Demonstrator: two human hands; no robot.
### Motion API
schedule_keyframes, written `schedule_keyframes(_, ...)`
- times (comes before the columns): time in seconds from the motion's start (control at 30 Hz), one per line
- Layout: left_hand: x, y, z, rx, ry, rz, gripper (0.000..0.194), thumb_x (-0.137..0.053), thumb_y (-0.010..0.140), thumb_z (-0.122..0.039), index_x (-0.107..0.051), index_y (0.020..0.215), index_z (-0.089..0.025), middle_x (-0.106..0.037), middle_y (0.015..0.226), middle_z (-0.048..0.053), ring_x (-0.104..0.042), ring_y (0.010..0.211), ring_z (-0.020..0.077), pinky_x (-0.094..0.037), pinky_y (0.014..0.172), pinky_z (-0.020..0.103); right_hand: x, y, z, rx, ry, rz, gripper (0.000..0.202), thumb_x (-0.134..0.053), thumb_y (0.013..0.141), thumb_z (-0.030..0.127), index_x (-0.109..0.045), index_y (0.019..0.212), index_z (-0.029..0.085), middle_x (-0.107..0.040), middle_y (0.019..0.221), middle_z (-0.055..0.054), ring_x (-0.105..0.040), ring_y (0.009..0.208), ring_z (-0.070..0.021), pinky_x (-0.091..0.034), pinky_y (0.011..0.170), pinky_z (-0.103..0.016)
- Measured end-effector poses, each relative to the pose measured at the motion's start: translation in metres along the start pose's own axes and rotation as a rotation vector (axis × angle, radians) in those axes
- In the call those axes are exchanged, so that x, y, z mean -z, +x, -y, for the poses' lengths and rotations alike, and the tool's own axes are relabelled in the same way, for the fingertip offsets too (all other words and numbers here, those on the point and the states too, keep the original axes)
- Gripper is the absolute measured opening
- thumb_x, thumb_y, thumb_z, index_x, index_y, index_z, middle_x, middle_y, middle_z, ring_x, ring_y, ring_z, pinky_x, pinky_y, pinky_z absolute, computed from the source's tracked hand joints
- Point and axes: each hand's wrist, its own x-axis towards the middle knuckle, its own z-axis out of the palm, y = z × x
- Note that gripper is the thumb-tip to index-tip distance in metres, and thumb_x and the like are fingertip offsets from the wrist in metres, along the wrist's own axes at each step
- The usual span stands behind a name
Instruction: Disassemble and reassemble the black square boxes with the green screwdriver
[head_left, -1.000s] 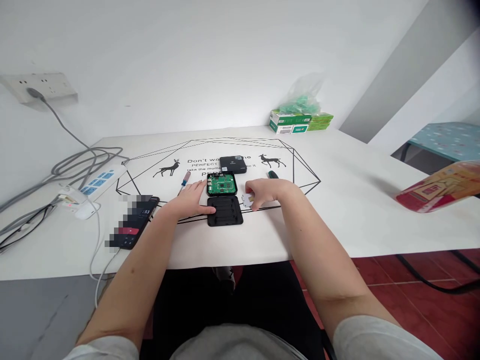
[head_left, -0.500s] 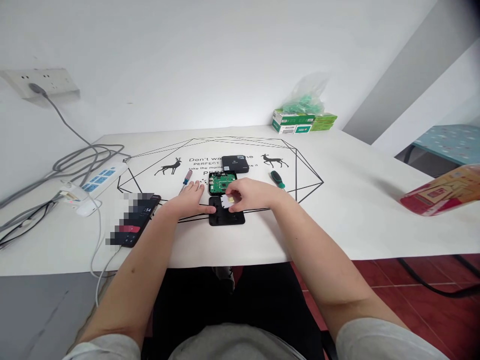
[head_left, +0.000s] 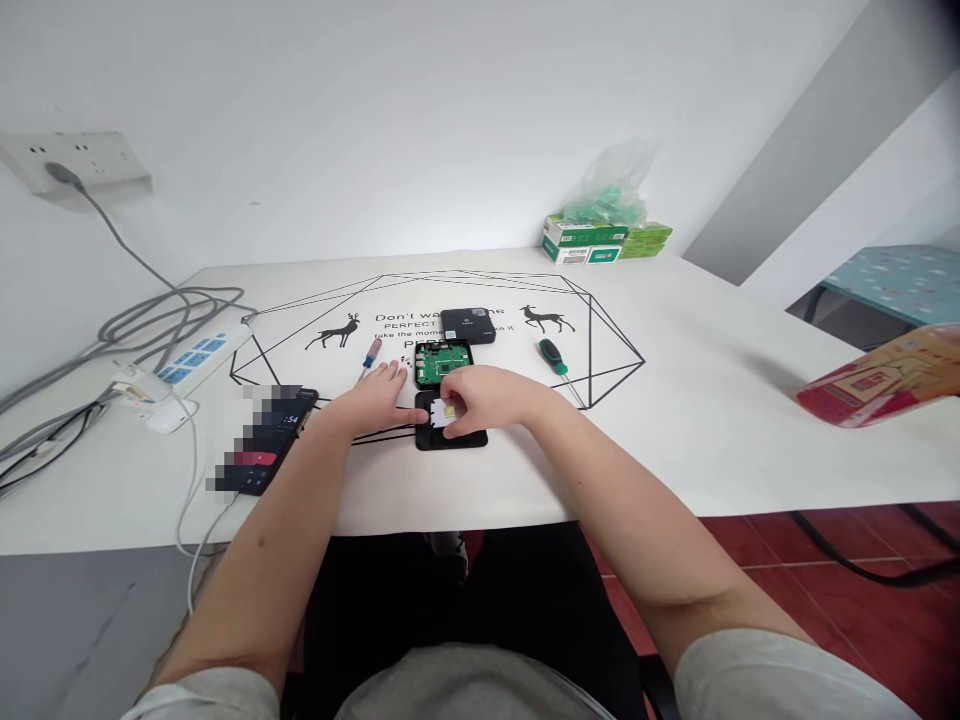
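Note:
My right hand (head_left: 489,398) pinches a thin silvery plate with a yellowish patch (head_left: 441,413) between thumb and fingers. The plate lies over the left part of a flat black cover (head_left: 471,440); whether it rests fully on it I cannot tell. My left hand (head_left: 377,403) is palm down on the table with fingers spread, its thumb at the cover's left edge. Just beyond the cover, an open black case holds a green circuit board (head_left: 442,360), partly hidden by my right hand. Small dark screws (head_left: 406,362) lie left of the case.
A closed black box (head_left: 468,326) sits behind the case. A green-handled screwdriver (head_left: 551,355) lies right, another screwdriver (head_left: 373,352) left. Around the table are a phone (head_left: 289,430), power strip (head_left: 204,356), cables, green-white boxes (head_left: 585,238) and a red packet (head_left: 874,385).
My right hand has moved left and slightly down, bringing the silvery plate flatter over the cover's left part. My left hand stays at the cover's edge. The view has shifted slightly.

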Motion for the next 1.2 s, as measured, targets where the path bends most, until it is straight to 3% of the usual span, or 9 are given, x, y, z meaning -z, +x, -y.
schedule_keyframes(0.23,-0.0025,0.0004,-0.0022,0.016,-0.036,-0.026,0.116,-0.057,0.083,-0.087,-0.033,0.170,-0.014,-0.019,0.181,0.023,-0.013,0.168,0.0456,-0.021,0.133,0.061,-0.0059,0.0031,0.0033,0.007,0.020,0.027,0.037,-0.084,0.076,0.047,-0.064,0.094,0.021,-0.075,0.097,-0.005,-0.064,0.080,-0.0207,-0.037,0.064,-0.031)
schedule_keyframes(0.77,0.0002,-0.0026,-0.0093,0.044,-0.002,0.002,0.116,-0.051,0.088,-0.088,-0.030,0.171,-0.010,-0.013,0.181,0.024,-0.010,0.170,0.0421,-0.021,0.134,0.058,-0.0048,0.0039,-0.0006,-0.010,0.021,0.050,0.040,-0.084,0.075,0.051,-0.063,0.093,0.021,-0.072,0.094,-0.005,-0.062,0.080,-0.0203,-0.037,0.064,-0.031)
schedule_keyframes(0.93,-0.0021,-0.0011,-0.0076,0.038,0.006,-0.008,0.116,-0.050,0.088,-0.087,-0.031,0.171,-0.009,-0.013,0.181,0.025,-0.011,0.169,0.0422,-0.021,0.134,0.058,-0.0048,0.0040,-0.0027,0.012,0.021,0.058,0.034,-0.083,0.076,0.044,-0.063,0.090,0.021,-0.072,0.094,-0.005,-0.060,0.077,-0.0194,-0.038,0.064,-0.031)
schedule_keyframes(1.2,-0.0017,-0.0010,-0.0083,0.049,-0.006,-0.005,0.116,-0.051,0.087,-0.089,-0.031,0.171,-0.011,-0.012,0.182,0.024,-0.011,0.169,0.0425,-0.021,0.134,0.059,-0.0033,0.0027,-0.0002,0.039,-0.007,0.041,0.031,-0.082,0.077,0.041,-0.066,0.091,0.020,-0.072,0.092,-0.005,-0.064,0.088,-0.0239,-0.039,0.070,-0.032)
